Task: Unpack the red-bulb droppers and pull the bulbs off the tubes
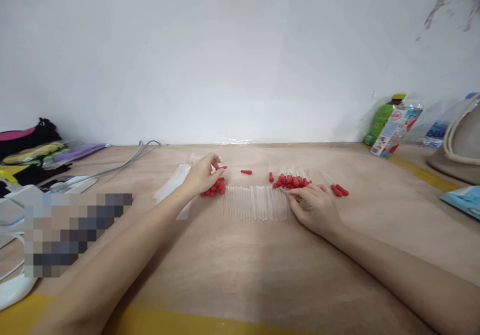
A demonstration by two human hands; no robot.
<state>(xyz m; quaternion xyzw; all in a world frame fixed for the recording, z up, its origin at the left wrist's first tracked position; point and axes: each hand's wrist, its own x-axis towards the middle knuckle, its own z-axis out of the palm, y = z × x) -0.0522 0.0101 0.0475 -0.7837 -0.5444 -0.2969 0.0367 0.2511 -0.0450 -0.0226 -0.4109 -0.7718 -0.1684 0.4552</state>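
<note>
My left hand (205,174) pinches a red rubber bulb (222,167) above a small pile of red bulbs (213,189). Right of it, clear thin dropper tubes (247,204) lie side by side in a row. At the row's right end, my right hand (314,206) has its fingers closed on a clear dropper tube (284,190), partly hidden by the fingers. Just behind that hand sits a heap of droppers with red bulbs (292,180), tips pointing away. One loose red bulb (246,172) lies between the piles; two more droppers (339,190) rest to the right.
Clear plastic bags (173,182) lie beneath and beside my left forearm. A grey cable (127,163), packaged items (82,152) and a white device (17,291) are at left. A green bottle (382,120), a tall printed pack (395,130) and a hat (459,145) stand at right.
</note>
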